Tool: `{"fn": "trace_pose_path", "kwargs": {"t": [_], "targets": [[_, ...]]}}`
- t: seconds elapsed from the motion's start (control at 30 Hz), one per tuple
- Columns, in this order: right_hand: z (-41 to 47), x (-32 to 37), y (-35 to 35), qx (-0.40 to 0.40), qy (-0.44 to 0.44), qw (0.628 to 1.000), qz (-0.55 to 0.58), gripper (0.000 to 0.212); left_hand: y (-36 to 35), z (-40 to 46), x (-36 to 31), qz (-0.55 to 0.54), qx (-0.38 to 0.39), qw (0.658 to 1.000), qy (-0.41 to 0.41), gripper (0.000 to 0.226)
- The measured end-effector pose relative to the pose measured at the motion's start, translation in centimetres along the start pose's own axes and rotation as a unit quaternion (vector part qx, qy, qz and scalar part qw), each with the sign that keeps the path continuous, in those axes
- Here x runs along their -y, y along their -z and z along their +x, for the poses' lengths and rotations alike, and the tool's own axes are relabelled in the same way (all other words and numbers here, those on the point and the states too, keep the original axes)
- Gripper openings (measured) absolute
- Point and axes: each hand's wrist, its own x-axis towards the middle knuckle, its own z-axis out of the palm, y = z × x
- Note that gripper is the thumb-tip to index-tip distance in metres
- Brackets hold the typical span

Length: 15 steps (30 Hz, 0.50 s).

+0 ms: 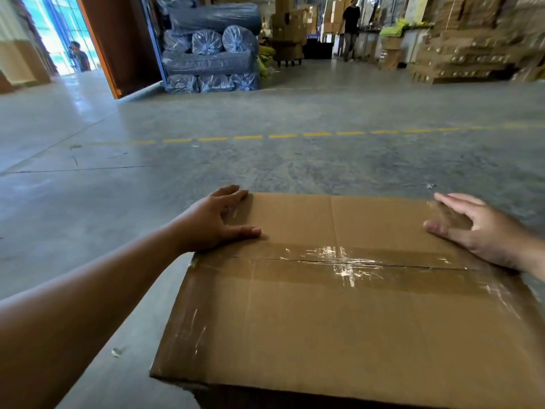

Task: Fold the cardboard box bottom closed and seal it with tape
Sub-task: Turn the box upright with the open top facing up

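A brown cardboard box (339, 320) lies in front of me with its flaps folded flat. Clear tape (348, 265) runs along the seam where the two flaps meet, shiny and wrinkled near the middle. My left hand (218, 219) rests at the far left corner of the box, thumb flat on the top face and fingers over the far edge. My right hand (477, 231) lies at the far right corner, fingers spread and straight, slightly blurred. No tape roll or dispenser is in view.
The box sits on a grey concrete floor (265, 166) with a dashed yellow line (265, 136) across it. Wrapped blue rolls (212, 54) are stacked at the back left. Cardboard stacks (472, 39) fill the back right. A person (351, 25) walks in the far aisle.
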Motion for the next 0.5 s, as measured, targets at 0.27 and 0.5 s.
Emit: {"fn": "trace_pose_path", "kwargs": {"t": [0.27,0.5], "targets": [[-2.7,3.5,4.7,-0.222,0.082,0.971,-0.035,0.100,4.3,-1.2,-3.5,0.023,-0.145,0.982,-0.116,0.124],[-7.2,2.7,0.8,-0.332,0.164,0.929,-0.028,0.097,-0.7,-3.7,-1.5,0.013,-0.225,0.961,-0.158,0.121]]}}
